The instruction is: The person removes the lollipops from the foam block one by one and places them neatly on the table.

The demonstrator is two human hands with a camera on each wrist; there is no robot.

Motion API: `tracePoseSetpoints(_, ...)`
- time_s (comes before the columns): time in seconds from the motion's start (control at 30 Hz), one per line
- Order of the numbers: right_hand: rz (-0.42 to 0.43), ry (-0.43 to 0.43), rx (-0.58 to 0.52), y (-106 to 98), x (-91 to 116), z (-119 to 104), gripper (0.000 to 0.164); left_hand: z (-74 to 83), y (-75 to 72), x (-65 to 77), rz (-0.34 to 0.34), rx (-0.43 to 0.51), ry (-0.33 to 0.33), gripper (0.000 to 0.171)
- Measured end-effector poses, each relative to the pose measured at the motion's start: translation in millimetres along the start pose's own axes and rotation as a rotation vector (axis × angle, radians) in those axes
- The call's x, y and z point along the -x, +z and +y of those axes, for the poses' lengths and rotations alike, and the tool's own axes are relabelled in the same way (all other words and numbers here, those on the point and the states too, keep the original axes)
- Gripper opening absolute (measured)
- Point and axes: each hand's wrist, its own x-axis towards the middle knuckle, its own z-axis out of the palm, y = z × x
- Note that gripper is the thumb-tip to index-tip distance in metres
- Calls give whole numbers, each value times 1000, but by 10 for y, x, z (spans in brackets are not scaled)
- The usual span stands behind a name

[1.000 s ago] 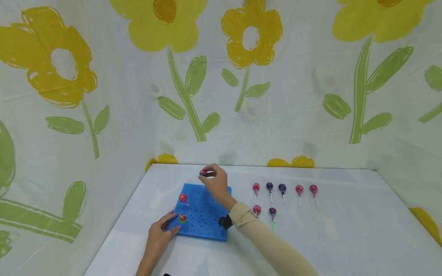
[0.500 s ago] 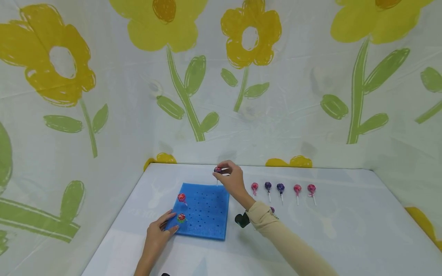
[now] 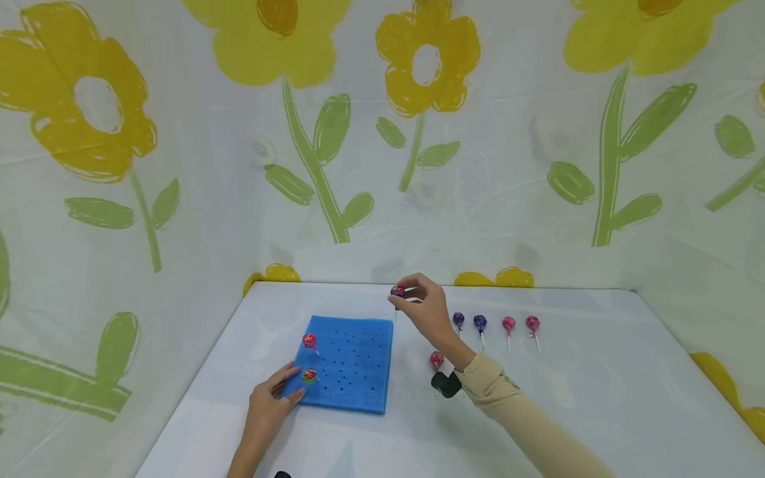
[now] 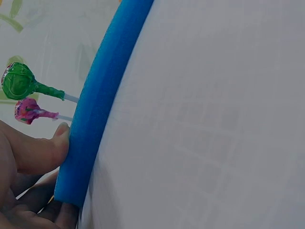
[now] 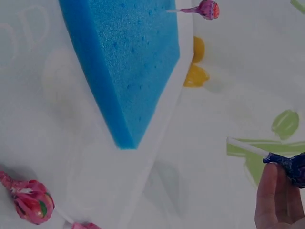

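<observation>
My left hand (image 3: pixel 266 406) grips the near left corner of a blue foam board (image 3: pixel 352 362) full of small holes. In the left wrist view, the thumb (image 4: pixel 43 150) presses one face while other fingers lie at the edge. Two lollipops stand stick-down in its left side: a pink one (image 3: pixel 309 340) and a green-wrapped one (image 3: pixel 309 375). Beyond the board's far right corner, my right hand (image 3: pixel 427 312) pinches a dark purple lollipop (image 3: pixel 397 291) above the table. Its bare white stick (image 5: pixel 248 146) shows in the right wrist view.
Right of the board lie loose lollipops: purple ones (image 3: pixel 480 322), pink ones (image 3: pixel 509 323) and a nearer pink one (image 3: pixel 437 360). My right forearm (image 3: pixel 520 411) hides part of that area. A flower-printed sheet (image 3: pixel 502 219) rises behind the white table (image 3: pixel 597 398).
My right hand has moved right, from over the board's far edge to past its far right corner, carrying the purple lollipop. My left hand keeps its place on the board.
</observation>
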Motion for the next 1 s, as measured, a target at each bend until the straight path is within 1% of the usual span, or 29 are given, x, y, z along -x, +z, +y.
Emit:
tracePoseSetpoints(0.03, -1, -1, 6, -29, 10, -15, 27, -2, 1, -1, 0, 3, 1, 45)
tracePoseSetpoints(0.23, -9, -15, 49, -225, 179, -364, 26, -12, 7, -15, -4, 9, -2, 46)
tracePoseSetpoints(0.27, -8, -10, 50, -256, 197, -376, 26, -12, 6, -14, -4, 8, -3, 46)
tracePoseSetpoints(0.4, 6, 4, 55, -359, 192, -146, 26, -3, -1, 3, -1, 11, 1, 46)
tracePoseSetpoints(0.5, 15, -2, 67, -431, 202, 16, 27, 5, -1, 8, 1, 14, 3, 45)
tracePoseSetpoints(0.6, 14, 6, 104, -504, 245, 56, 28, 10, -2, 12, 3, 17, 4, 46)
tracePoseSetpoints(0.83, 16, 16, 122, -695, 327, 143, 25, 13, -4, 12, 1, 13, -1, 46)
tracePoseSetpoints(1.0, 15, 27, 155, -816, 413, 167, 25, 16, -3, 5, 5, 11, 2, 46)
